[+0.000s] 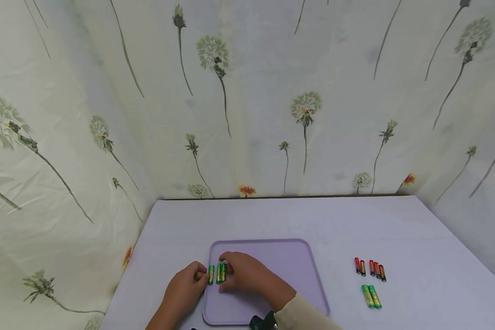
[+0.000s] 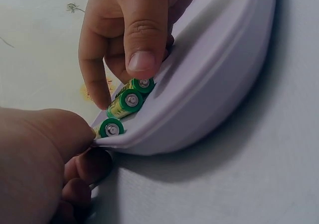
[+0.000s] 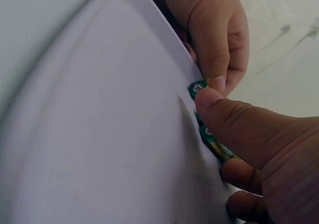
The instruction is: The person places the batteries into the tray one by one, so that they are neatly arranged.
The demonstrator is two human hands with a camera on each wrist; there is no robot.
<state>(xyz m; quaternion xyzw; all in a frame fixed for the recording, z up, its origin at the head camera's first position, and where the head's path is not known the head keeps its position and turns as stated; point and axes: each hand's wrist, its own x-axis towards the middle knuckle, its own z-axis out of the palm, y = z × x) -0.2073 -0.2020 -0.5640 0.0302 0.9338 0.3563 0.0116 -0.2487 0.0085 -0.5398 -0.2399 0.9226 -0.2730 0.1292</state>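
Three green batteries lie at the left side of the purple tray: one battery is beside the left rim, and a pair lies side by side just right of it. My left hand pinches the tray's left rim, thumb on top beside the outer battery and fingers curled below. My right hand reaches over the tray, thumb and fingers round the ends of the pair's right battery. In the left wrist view, the right thumb covers part of that battery.
Right of the tray on the white table, several small red batteries lie in two groups. Two green batteries lie below them. A flower-patterned cloth hangs behind the table and at its sides.
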